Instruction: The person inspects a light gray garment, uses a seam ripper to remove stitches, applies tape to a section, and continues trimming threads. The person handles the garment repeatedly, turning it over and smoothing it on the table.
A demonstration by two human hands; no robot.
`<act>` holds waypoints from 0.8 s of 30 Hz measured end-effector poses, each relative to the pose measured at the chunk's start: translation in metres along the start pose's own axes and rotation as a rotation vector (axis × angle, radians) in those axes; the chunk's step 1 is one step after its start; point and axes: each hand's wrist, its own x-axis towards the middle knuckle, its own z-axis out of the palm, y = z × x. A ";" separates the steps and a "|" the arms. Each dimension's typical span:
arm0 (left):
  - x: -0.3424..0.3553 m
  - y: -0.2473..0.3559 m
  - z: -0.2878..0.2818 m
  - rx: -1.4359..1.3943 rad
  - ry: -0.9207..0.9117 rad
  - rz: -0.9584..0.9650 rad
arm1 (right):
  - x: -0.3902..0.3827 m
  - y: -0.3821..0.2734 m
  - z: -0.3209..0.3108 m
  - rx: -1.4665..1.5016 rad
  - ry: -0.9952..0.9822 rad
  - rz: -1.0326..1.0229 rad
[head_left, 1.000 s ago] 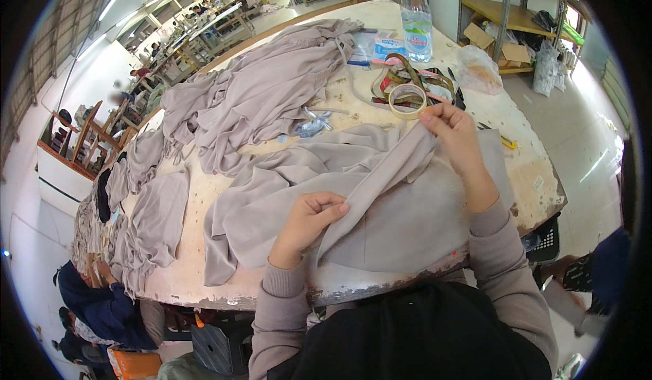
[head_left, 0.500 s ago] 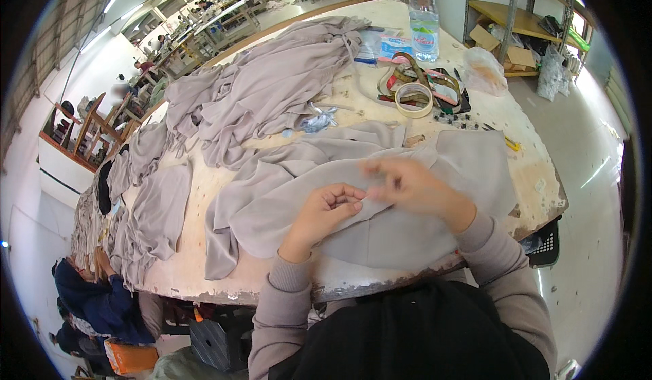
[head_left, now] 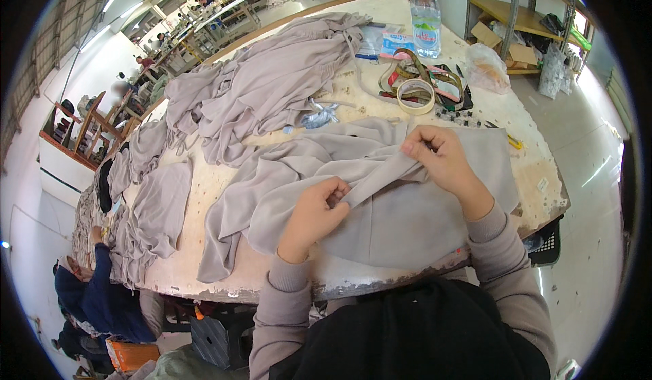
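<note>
A grey-beige garment (head_left: 401,227) of thin cloth lies spread across the near part of the table. Both hands grip one of its edges, raising a folded strip between them above the rest. My left hand (head_left: 314,215) is closed on the strip's nearer end, with thumb and fingers pinched together. Farther out and to the right, my right hand (head_left: 445,163) pinches the other end between thumb and fingers. The strip runs slanting and fairly straight from one hand to the other.
More grey-beige garments (head_left: 265,74) lie heaped at the far left. Beyond my right hand are a tape roll (head_left: 415,97), a water bottle (head_left: 426,23), a plastic bag (head_left: 487,67) and a yellow cutter (head_left: 514,142). A co-worker in dark blue (head_left: 102,292) works at the left.
My right hand has moved away from my left, outward to the right, and now holds the cloth edge. A strip of the garment is now stretched between the hands.
</note>
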 end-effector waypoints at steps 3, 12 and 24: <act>0.001 0.001 0.004 0.352 0.127 0.091 | 0.005 0.004 -0.007 0.092 0.298 -0.026; 0.003 -0.011 -0.013 -0.156 -0.001 0.019 | 0.016 0.022 -0.070 0.228 0.677 -0.161; 0.017 -0.034 0.013 0.364 0.054 0.008 | 0.007 0.002 0.023 -0.333 -0.043 -0.225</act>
